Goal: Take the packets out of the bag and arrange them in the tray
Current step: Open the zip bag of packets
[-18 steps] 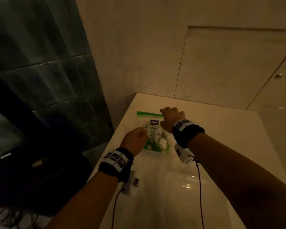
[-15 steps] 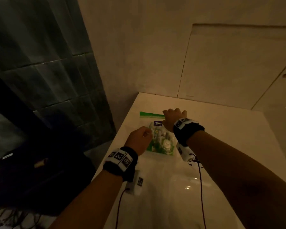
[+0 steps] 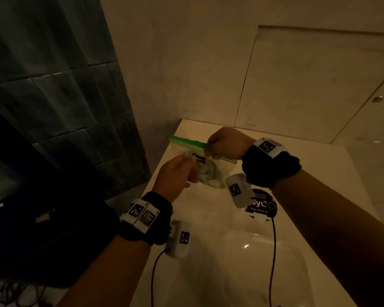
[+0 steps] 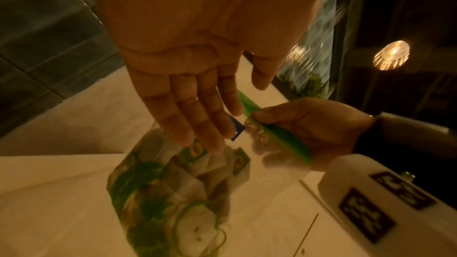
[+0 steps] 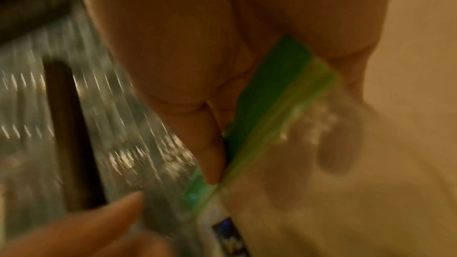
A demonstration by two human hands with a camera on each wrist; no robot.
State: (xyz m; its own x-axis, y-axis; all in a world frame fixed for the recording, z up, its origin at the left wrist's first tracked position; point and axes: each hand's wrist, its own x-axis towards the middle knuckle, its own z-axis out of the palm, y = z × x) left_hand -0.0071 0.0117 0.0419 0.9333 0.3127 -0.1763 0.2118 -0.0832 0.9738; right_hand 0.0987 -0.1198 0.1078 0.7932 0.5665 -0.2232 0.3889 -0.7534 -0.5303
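Over the table [image 3: 282,169], toward its far left corner: left hand [image 3: 175,176] at 9 o'clock of the bag [image 3: 208,171], fingers straight, touching its mouth. Packets [image 4: 178,189] inside. Right hand [image 3: 225,142] at 1 o'clock pinches the green zip edge [image 4: 279,134]. Clear tray [image 3: 264,273] nearer, bare tabletop rightward.

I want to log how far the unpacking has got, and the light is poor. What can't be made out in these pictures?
- Packet count: the packets overlap inside the bag; dim in both head and left wrist views.
- Bag mouth open or sealed: the right hand covers the green strip; right wrist view is blurred.
- Left hand: head view shows only its back.
- Tray: clear, faint, cut off by the bottom edge.
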